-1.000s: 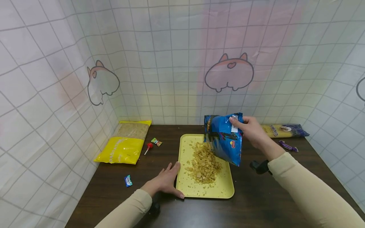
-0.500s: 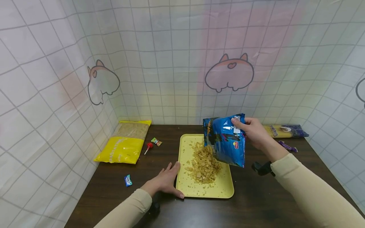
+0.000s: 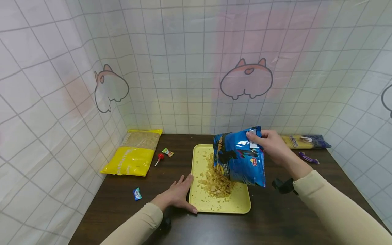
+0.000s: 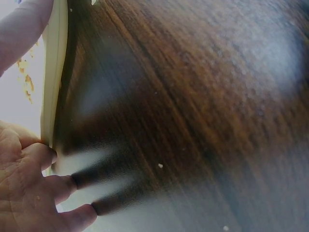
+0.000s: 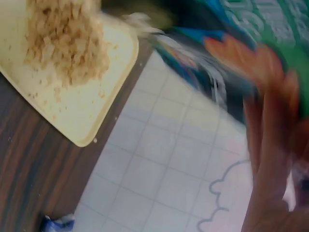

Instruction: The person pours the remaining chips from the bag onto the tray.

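Observation:
My right hand grips a blue chip bag by its upper right corner, thumb on the front. The bag hangs tilted over the yellow tray, its lower left end close above a heap of crushed potato chips. Whether bag and heap touch, I cannot tell. In the right wrist view the bag is blurred, with the fingers spread against it. My left hand rests at the tray's left edge, fingers extended and thumb at the near corner. The left wrist view has fingertips along the tray rim.
On the dark wooden table, a yellow pasta bag lies back left, near a red lollipop and small wrapped candies. Back right are a spaghetti pack and a purple candy. A gridded curtain encloses the table.
The right hand has lowered the chip bag, and the bag's left end has swung left over the heap, covering more of it. The left hand and tray have stayed in place.

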The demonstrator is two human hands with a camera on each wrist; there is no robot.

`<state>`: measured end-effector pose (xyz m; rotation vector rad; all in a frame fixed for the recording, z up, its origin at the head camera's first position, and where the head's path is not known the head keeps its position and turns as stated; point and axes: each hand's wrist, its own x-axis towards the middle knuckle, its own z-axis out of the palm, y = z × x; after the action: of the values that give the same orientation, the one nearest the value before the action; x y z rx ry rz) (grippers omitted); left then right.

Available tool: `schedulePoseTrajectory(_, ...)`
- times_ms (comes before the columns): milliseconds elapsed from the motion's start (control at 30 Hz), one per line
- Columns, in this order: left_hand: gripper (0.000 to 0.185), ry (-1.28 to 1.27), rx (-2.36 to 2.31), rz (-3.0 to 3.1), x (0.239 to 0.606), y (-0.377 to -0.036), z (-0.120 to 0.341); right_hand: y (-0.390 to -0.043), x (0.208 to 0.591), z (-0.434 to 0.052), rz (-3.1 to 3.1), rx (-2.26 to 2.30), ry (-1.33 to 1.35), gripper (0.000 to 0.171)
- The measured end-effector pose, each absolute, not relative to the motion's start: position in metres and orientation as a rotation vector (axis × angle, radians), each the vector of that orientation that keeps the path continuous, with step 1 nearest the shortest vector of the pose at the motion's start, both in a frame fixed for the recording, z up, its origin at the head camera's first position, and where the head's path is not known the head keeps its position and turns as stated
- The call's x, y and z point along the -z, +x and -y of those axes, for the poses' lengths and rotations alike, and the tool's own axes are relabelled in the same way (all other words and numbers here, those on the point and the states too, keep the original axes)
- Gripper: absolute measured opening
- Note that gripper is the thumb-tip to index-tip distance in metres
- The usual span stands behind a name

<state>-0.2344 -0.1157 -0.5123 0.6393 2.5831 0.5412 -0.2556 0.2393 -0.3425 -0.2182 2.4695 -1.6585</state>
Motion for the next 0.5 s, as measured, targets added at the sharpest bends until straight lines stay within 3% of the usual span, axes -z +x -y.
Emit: schedulePoseTrajectory(500,0.133,0.637,-0.54,-2.584,0.5145,-0.236,0.1159,-0.248,0.3416,-0.2352,-2.529,1.629,-0.166,0.052)
